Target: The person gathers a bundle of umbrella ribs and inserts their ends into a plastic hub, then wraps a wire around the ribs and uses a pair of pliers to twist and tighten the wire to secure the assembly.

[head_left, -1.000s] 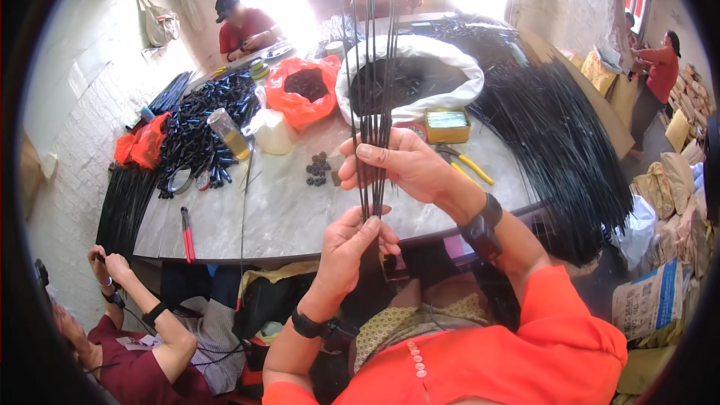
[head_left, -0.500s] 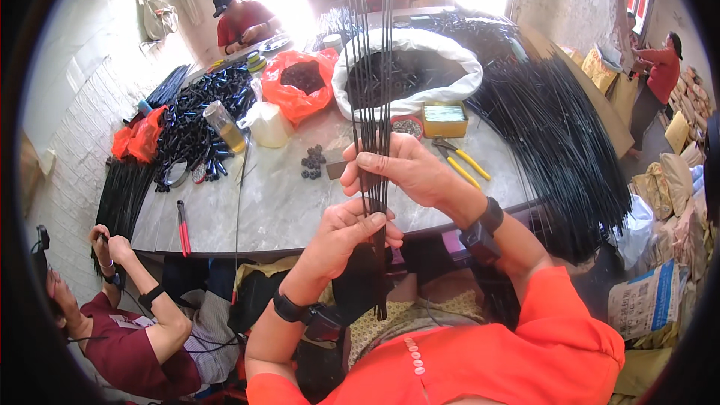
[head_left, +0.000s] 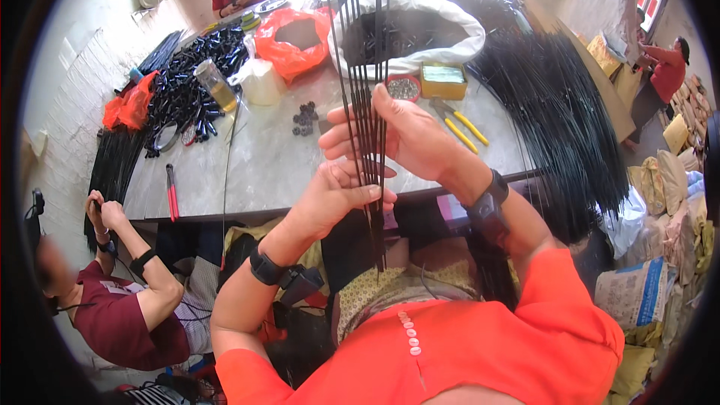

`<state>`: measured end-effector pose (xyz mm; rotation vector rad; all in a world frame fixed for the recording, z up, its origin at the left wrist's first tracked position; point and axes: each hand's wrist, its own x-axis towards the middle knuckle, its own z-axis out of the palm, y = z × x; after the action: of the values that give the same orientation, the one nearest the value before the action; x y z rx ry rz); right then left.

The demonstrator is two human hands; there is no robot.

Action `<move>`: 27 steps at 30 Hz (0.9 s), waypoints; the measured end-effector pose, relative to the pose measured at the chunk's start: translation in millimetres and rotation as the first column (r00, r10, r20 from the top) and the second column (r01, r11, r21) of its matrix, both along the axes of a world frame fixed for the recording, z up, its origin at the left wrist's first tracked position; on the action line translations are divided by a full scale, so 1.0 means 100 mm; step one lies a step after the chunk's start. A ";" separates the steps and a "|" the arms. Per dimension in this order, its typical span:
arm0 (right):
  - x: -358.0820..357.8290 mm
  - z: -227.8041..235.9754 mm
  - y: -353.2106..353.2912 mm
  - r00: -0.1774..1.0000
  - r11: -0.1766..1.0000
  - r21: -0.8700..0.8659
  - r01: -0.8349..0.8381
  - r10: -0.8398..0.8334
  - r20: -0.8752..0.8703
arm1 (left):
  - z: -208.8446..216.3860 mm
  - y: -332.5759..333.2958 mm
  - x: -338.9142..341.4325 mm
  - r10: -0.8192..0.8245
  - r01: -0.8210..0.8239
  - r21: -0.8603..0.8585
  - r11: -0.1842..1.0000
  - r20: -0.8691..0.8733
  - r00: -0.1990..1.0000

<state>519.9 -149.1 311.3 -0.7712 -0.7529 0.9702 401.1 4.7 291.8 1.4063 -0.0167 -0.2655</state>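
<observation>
Several long, thin black rods (head_left: pixel 376 229) stand upright in a loose bundle in front of me, their upper ends spreading apart. My left hand (head_left: pixel 331 196) is closed round the lower part, with the thumb across the front. Just above it, my right hand (head_left: pixel 414 136) has its palm against the rods. Its fingers stretch out behind them and its thumb points up, apart from the fingers. The rods' lower ends hang past the table edge, above my lap.
On the grey table (head_left: pixel 274 169) are a white sack (head_left: pixel 471 36) of dark parts, a red bag (head_left: pixel 289 67), a yellow tin (head_left: pixel 442 82), yellow-handled pliers (head_left: pixel 466 129), red-handled pliers (head_left: pixel 172 193) and a jar (head_left: pixel 216 86). Black rods (head_left: pixel 555 112) pile up right. A co-worker (head_left: pixel 127 307) sits left.
My right hand has loosened, its thumb lifting off the rods and its fingers straightening. My left hand keeps its hold. The view has tilted down, so the table appears higher.
</observation>
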 end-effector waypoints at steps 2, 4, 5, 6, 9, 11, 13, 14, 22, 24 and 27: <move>-0.04 -0.04 -0.02 0.998 0.999 -0.013 0.032 -0.031 0.050 | -0.03 0.00 -0.01 -0.031 0.031 0.004 1.000 -0.032 0.999; -0.04 -0.08 -0.04 0.989 0.999 -0.007 0.049 -0.047 0.138 | -0.09 -0.02 -0.05 -0.032 0.032 0.014 0.999 0.003 0.999; -0.04 -0.08 -0.05 0.989 0.999 -0.008 0.046 -0.045 0.140 | -0.11 -0.03 -0.06 -0.034 0.033 0.026 0.999 0.040 0.999; -0.04 -0.08 -0.06 0.986 0.999 -0.007 0.035 -0.034 0.166 | -0.09 -0.04 -0.07 -0.033 0.032 0.025 0.999 0.040 0.999; -0.04 -0.05 -0.09 0.983 0.999 -0.015 0.028 -0.025 0.181 | 0.00 -0.07 -0.12 -0.044 0.041 -0.073 0.997 -0.038 0.998; -0.03 -0.04 -0.09 0.985 0.999 -0.022 0.034 -0.030 0.172 | 0.06 -0.09 -0.15 -0.021 0.016 -0.135 0.991 -0.035 0.999; -0.03 -0.07 -0.07 0.983 0.998 0.012 0.061 -0.062 0.172 | 0.02 -0.09 -0.18 0.016 -0.018 -0.124 0.992 -0.020 1.000; -0.04 -0.07 -0.06 0.983 0.998 0.013 0.059 -0.061 0.176 | -0.01 -0.09 -0.19 0.051 -0.051 -0.115 0.992 -0.008 0.999; -0.13 -0.07 -0.04 0.982 0.997 -0.043 0.060 -0.051 0.184 | 0.01 -0.05 -0.22 0.034 -0.032 -0.091 0.995 0.018 0.999; -0.16 -0.09 -0.02 0.984 0.998 -0.047 0.040 -0.031 0.173 | 0.01 -0.01 -0.22 -0.010 0.010 -0.071 0.997 0.005 1.000; -0.23 -0.10 0.00 0.998 0.999 -0.053 -0.004 0.008 0.068 | -0.08 0.02 -0.21 -0.059 0.058 -0.117 0.991 -0.007 0.998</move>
<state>497.0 -149.2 301.5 -0.8517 -0.7921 0.9762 379.8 7.1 284.0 1.2892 -0.0637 -0.3160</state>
